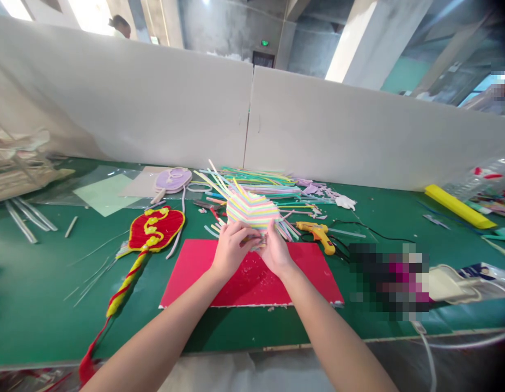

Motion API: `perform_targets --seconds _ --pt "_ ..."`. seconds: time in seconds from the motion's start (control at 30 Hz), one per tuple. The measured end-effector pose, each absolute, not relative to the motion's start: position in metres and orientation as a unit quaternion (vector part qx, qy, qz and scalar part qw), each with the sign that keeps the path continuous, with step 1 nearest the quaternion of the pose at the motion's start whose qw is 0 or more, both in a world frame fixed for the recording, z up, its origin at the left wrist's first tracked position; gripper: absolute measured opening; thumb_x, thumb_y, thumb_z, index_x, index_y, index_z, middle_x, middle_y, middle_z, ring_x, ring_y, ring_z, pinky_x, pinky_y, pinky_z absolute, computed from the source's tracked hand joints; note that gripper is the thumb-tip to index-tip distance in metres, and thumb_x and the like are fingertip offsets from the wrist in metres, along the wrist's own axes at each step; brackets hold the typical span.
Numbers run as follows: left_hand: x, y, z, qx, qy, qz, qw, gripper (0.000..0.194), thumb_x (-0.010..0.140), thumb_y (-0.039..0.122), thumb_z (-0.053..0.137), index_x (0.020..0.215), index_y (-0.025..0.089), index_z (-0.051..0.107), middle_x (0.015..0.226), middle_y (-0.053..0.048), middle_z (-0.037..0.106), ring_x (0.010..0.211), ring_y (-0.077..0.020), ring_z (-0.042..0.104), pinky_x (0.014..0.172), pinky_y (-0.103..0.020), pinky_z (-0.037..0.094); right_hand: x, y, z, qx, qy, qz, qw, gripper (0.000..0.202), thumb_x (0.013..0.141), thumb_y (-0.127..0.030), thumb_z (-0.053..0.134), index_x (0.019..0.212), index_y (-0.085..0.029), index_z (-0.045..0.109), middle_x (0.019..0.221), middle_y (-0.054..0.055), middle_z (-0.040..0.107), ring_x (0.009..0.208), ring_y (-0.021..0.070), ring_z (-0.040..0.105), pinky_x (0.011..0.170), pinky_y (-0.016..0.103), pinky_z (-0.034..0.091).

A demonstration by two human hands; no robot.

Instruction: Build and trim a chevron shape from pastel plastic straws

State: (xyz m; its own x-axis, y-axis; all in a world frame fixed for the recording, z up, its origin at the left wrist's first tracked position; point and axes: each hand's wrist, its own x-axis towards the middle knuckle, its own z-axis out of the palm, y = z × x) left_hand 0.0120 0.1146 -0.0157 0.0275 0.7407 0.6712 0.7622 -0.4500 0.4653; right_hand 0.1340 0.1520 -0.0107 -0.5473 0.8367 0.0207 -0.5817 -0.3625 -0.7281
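Over the red rectangular board (195, 275), left hand (236, 242) and right hand (277, 250) fingers grip a pastel-striped rounded panel (251, 211) low, presumably steadying it.

Panel (253, 209) in fingers (237, 231), strips (272, 190) behind

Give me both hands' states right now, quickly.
Left hand: closed, holding the striped piece by its lower edge.
Right hand: closed, holding the same piece, thumb on its front.
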Motion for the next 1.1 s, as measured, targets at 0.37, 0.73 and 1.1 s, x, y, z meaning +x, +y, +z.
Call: perform_targets --seconds 0.37,0.73,1.1 --pt "0.009 0.117 -0.013 -0.678 -0.556 -0.481 -0.010 0.007 0.080 0.015 0.062 0.075 0.021 0.063 0.079 0.001 0.064 0.075 -0.0154 0.058 0.075 -0.032 0.035 0.135 0.154 -0.013 -0.164 -0.362 0.798 0.454 0.042 0.086 -0.053 0.049 0.110 -0.022 0.062 0.106 0.005 0.069 0.098 0.0197 0.064 0.070 0.029 0.055" --pt "-0.008 0.123 -0.009 -0.634 -0.503 -0.582 -0.078 0.007 0.078 0.019 0.063 0.071 0.020 0.061 0.073 0.000 0.061 0.071 -0.0156 0.057 0.069 -0.029 0.042 0.152 0.168 -0.005 -0.212 -0.312 0.776 0.506 0.046 0.094 -0.050 0.032 0.111 -0.020 0.061 0.106 0.005 0.070 0.094 0.0199 0.067 0.081 0.037 0.054" --pt "0.003 0.115 -0.013 -0.733 -0.522 -0.436 0.024 0.005 0.077 0.027 0.068 0.081 0.026 0.069 0.080 0.001 0.064 0.077 -0.0169 0.055 0.076 -0.034 0.030 0.145 0.163 -0.008 -0.197 -0.350 0.788 0.467 0.050 0.090 -0.056 0.035 0.111 -0.019 0.061 0.103 0.007 0.070 0.098 0.0218 0.065 0.072 0.034 0.056"
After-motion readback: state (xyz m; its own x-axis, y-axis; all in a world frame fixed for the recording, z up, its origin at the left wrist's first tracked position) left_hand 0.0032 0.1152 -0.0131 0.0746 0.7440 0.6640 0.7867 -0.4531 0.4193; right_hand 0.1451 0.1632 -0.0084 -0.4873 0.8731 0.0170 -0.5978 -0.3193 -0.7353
